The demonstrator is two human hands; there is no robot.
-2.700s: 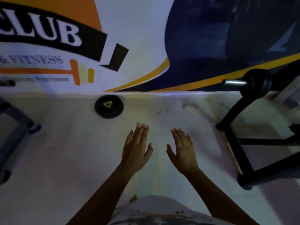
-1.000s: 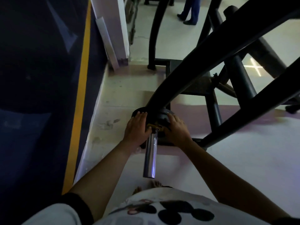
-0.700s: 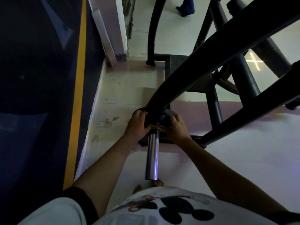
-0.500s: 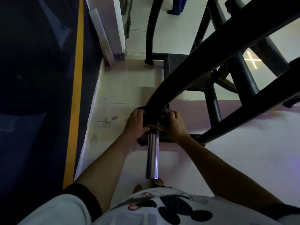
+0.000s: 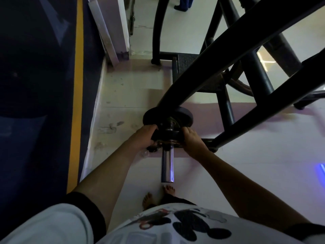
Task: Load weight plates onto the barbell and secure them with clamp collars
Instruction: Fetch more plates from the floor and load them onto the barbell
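Note:
A shiny steel barbell sleeve (image 5: pixel 168 166) points toward me at the frame's centre. On it sits a small black weight plate (image 5: pixel 167 135), held from both sides: my left hand (image 5: pixel 145 137) grips its left edge and my right hand (image 5: pixel 191 140) grips its right edge. A larger black plate (image 5: pixel 184 116) stands further in on the sleeve, with a short gap of bare sleeve between the two plates. No clamp collar is visible.
Thick black machine frame bars (image 5: pixel 228 50) cross diagonally above the sleeve and to the right. A dark wall with a yellow stripe (image 5: pixel 77 85) runs along the left. My bare feet (image 5: pixel 158 196) stand on the pale floor below the sleeve's end. A person's legs (image 5: pixel 183 3) show at the far top.
Earlier my hands hung flat over the floor near a plate on the ground. Since then both hands have taken hold of the small plate on the sleeve and drawn it slightly away from the larger plate.

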